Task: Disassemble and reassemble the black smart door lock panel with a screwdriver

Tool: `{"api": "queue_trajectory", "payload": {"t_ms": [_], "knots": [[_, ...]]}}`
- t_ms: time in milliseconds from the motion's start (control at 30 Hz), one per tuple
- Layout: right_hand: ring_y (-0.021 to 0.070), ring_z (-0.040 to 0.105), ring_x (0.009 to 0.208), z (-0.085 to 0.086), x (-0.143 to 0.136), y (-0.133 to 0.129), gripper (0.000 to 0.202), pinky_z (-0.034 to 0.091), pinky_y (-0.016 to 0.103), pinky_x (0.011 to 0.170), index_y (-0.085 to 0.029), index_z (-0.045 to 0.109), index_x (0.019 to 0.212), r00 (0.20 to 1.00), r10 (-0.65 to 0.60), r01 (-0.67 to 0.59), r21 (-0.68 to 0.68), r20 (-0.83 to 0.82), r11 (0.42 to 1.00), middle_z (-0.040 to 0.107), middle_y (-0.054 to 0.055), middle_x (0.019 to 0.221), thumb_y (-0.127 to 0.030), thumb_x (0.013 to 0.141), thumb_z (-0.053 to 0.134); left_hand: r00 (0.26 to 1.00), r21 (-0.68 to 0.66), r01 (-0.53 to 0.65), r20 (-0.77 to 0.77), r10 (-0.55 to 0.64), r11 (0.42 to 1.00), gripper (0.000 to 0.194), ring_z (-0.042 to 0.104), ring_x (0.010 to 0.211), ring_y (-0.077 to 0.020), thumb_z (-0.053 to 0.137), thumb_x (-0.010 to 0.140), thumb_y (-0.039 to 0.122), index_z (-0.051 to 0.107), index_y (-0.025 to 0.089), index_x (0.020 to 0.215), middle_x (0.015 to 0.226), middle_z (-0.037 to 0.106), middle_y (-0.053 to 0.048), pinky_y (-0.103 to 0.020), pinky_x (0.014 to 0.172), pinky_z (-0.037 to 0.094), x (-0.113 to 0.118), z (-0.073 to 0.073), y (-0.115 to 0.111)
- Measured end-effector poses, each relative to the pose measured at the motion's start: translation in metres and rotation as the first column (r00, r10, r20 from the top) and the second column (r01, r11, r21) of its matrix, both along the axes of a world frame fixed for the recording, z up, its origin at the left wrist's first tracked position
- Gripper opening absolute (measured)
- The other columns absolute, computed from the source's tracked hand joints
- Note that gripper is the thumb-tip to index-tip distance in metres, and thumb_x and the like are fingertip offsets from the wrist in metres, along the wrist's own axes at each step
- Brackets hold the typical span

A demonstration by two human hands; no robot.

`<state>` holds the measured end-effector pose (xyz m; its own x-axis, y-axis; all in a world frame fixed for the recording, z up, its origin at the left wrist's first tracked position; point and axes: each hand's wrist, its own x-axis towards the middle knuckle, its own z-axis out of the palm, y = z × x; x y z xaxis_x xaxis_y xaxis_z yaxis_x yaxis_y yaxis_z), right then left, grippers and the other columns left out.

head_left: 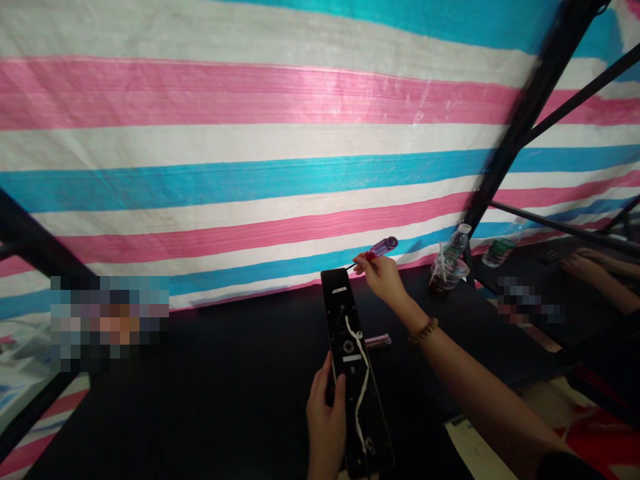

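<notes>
A long black panel (354, 380), which looks like the back of a door lock, stands tilted over the dark table. A white cable (369, 373) runs down its face. Along its lower left edge my left hand (327, 417) grips it, thumb on the near face. My right hand (383, 277) pinches a screwdriver (383, 247) with a clear purple handle; its shaft points down-left to the panel's top right corner. Whether the tip touches a screw is too small to tell. Behind the panel lies a second pinkish-handled tool (378, 341).
On the black table (225, 387), a plastic cup with a straw (449, 275) and a water bottle (457, 241) stand at the right. Another bottle (499, 252) and a co-worker's hands (583, 263) are farther right. Striped sheeting (250, 167) hangs behind, with black metal posts (515, 127).
</notes>
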<state>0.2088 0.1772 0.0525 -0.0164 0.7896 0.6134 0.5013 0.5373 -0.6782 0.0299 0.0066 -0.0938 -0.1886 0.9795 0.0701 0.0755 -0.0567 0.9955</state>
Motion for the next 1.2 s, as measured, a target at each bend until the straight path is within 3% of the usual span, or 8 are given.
{"api": "queue_trajectory", "payload": {"t_ms": [167,267,400,633,733,833,1033,1200], "knots": [[0.0213,0.071,0.06,0.009,-0.003,0.016,0.028,0.057,0.031,0.061,-0.019,0.067,0.076,0.994,0.038,-0.046,-0.077,-0.107,0.996,0.072,0.005,0.065,-0.045,0.086,0.065,1.0,0.009,0.019,0.003,-0.019,1.0,0.055,0.055,0.128,-0.0266,0.058,0.089,0.048,0.059,0.019,0.136,0.135,0.061,-0.012,-0.04,0.108,0.045,0.0,-0.002,0.0],[0.0197,0.07,0.056,0.016,-0.005,0.027,0.024,0.056,0.03,0.056,-0.018,0.067,0.085,0.979,0.095,-0.118,-0.119,-0.18,0.986,0.07,0.002,0.063,-0.042,0.082,0.068,1.0,0.012,0.022,-0.015,-0.022,1.0,0.056,0.055,0.129,-0.0257,0.057,0.09,0.049,0.058,0.019,0.137,0.136,0.061,-0.012,-0.04,0.109,0.043,-0.001,-0.005,0.001],[0.018,0.071,0.061,0.018,-0.006,0.033,0.016,0.058,0.029,0.063,-0.018,0.067,0.088,0.961,0.223,-0.246,-0.135,-0.16,0.96,0.07,0.002,0.069,-0.032,0.082,0.065,1.0,0.009,0.01,-0.021,-0.01,1.0,0.056,0.055,0.128,-0.0258,0.058,0.089,0.05,0.06,0.018,0.135,0.135,0.061,-0.012,-0.039,0.11,0.042,-0.001,-0.006,0.001],[0.0197,0.072,0.056,0.018,-0.011,0.028,0.021,0.057,0.027,0.054,-0.019,0.061,0.082,0.985,0.065,-0.091,-0.162,-0.159,0.983,0.068,0.001,0.063,-0.037,0.078,0.071,1.0,0.006,0.01,0.015,-0.01,1.0,0.057,0.058,0.125,-0.026,0.059,0.088,0.052,0.061,0.018,0.134,0.133,0.062,-0.012,-0.039,0.107,0.045,0.0,0.001,0.0],[0.0167,0.072,0.058,0.02,-0.011,0.025,0.023,0.058,0.027,0.057,-0.019,0.063,0.097,0.973,0.145,-0.177,-0.176,-0.18,0.968,0.071,0.001,0.073,-0.034,0.079,0.068,1.0,0.009,-0.003,0.017,0.002,1.0,0.056,0.058,0.124,-0.0271,0.061,0.087,0.051,0.062,0.019,0.132,0.131,0.064,-0.013,-0.04,0.106,0.046,0.0,0.002,0.0],[0.0171,0.072,0.062,0.022,-0.009,0.024,0.021,0.061,0.03,0.063,-0.017,0.066,0.09,0.952,0.239,-0.279,-0.216,-0.193,0.936,0.072,0.002,0.073,-0.036,0.081,0.065,1.0,0.014,-0.008,0.012,0.008,1.0,0.052,0.059,0.123,-0.0273,0.061,0.088,0.049,0.064,0.019,0.131,0.131,0.064,-0.013,-0.041,0.107,0.045,0.001,0.002,-0.002],[0.022,0.072,0.056,0.019,-0.01,0.03,0.03,0.06,0.031,0.054,-0.019,0.059,0.078,0.974,0.067,-0.113,-0.213,-0.215,0.97,0.068,0.002,0.061,-0.043,0.073,0.076,1.0,0.036,0.003,0.026,-0.004,0.999,0.051,0.06,0.121,-0.0259,0.06,0.089,0.045,0.062,0.02,0.133,0.128,0.065,-0.014,-0.04,0.106,0.045,0.003,0.006,-0.006],[0.0183,0.072,0.06,0.016,-0.012,0.033,0.025,0.061,0.031,0.061,-0.02,0.061,0.09,0.945,0.235,-0.28,-0.188,-0.229,0.941,0.07,0.0,0.071,-0.039,0.078,0.071,0.998,0.023,0.001,0.056,-0.002,1.0,0.05,0.06,0.121,-0.0253,0.06,0.089,0.044,0.063,0.019,0.132,0.129,0.065,-0.013,-0.039,0.106,0.045,0.003,0.012,-0.007]]}}
